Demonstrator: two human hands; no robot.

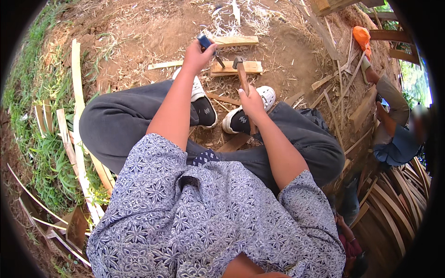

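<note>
My left hand (198,56) is closed round the blue handle of a chisel (219,60). The chisel slants down, and its dark blade meets the top of a short, pale wooden block (248,67) on the ground in front of my feet. A hammer (243,78) with a wooden handle is gripped in my right hand (252,103). Its metal head is over the block, just right of the blade; whether it touches the wood I cannot tell. The lower end of the handle shows below my fist.
Another plank (234,41) lies just beyond the block, and a thin strip (164,65) to its left. My white shoes (265,96) are close by. Long boards (78,106) lean on grass at left. Two people are at right, one in a blue shirt (397,146), near stacked slats (394,199).
</note>
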